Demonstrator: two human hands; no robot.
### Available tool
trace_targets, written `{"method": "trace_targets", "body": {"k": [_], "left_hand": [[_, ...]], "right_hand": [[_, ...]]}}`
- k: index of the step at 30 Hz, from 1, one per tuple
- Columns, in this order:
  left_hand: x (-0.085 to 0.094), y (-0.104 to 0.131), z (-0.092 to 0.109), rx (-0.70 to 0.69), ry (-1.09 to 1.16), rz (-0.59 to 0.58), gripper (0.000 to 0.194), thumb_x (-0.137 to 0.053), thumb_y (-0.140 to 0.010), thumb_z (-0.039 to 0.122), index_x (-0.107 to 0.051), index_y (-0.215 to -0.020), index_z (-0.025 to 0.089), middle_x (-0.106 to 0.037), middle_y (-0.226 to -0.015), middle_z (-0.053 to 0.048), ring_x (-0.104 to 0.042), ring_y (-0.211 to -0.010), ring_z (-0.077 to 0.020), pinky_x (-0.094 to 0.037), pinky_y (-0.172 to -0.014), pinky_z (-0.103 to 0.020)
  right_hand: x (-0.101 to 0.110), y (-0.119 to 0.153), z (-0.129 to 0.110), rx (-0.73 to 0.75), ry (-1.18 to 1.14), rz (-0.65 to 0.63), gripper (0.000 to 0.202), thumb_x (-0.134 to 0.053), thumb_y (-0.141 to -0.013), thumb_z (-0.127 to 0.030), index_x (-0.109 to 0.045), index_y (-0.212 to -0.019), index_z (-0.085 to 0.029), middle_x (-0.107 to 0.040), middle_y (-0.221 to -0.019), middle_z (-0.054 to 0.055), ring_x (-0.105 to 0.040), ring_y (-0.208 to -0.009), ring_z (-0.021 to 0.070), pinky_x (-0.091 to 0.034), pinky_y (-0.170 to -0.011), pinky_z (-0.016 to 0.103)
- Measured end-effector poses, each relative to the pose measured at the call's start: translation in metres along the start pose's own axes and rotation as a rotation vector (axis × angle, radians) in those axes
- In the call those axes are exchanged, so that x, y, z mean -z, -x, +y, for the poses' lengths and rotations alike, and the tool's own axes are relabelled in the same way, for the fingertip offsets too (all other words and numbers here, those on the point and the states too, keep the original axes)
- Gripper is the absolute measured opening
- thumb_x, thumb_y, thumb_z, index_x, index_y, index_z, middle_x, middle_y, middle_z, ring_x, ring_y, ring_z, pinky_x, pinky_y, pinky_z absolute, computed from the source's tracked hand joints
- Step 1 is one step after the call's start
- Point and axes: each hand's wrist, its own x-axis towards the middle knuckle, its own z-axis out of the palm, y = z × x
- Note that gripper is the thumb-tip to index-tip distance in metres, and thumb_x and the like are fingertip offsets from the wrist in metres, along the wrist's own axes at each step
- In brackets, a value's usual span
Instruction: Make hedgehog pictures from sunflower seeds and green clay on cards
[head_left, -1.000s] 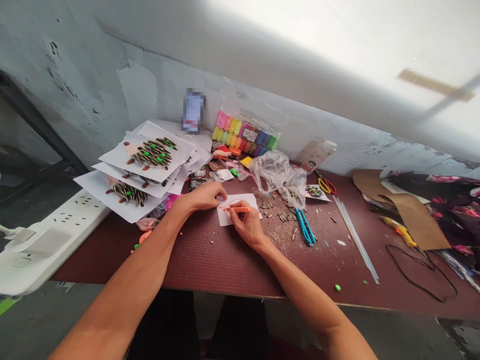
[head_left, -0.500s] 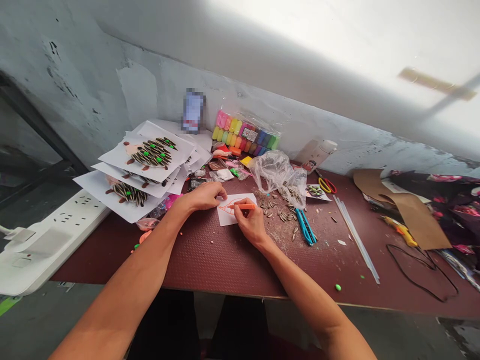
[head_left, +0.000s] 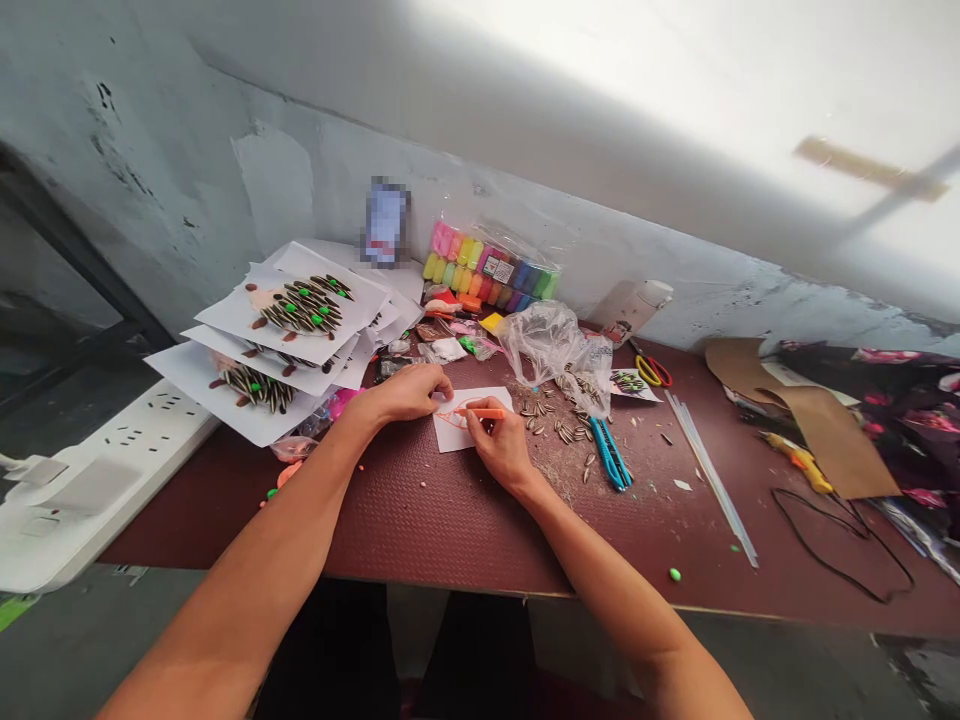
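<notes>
**Orange lines on the small paper, pen in the right hand**

At the left, a white power strip lies beside a stack of white sheets; the upper sheets carry spiky shapes of striped seeds with green dots. The left hand is bent over the table, its fingertips at the left edge of the small paper; it shows no tool, and whether its fingers are pressed together or apart cannot be told.

The small paper lies flat near the middle of the table, between the two hands; it is white and carries a thin orange curved outline, narrowing toward the left, with short orange marks inside; the drawing is thus already begun, but the right hand hides part of it, so how complete it is cannot be judged. The right hand is closed around an orange pen, which lies low over the paper, pointing left; whether the tip touches cannot be seen.

Right of the paper are loose striped seeds and a blue cutter; farther right, red and yellow scissors lie on the far side, then clear sticks and a yellow glue gun.
</notes>
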Motion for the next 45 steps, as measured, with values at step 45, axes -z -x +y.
{"method": "trace_targets", "body": {"k": [45], "left_hand": [[0.0015, 0.0003, 0.0037, 0.023, -0.019, -0.01, 0.033, -0.058, -0.075, 0.011, -0.076, -0.102, 0.019, -0.073, -0.11, -0.007, -0.064, -0.099, -0.0212, -0.048, -0.091, -0.03]], "right_hand": [[-0.0018, 0.0013, 0.0027, 0.026, 0.036, -0.007, 0.017, -0.056, -0.09, -0.029, -0.07, -0.088, -0.019, -0.072, -0.083, 0.005, -0.064, -0.072, 0.0163, -0.048, -0.064, 0.027]]}}
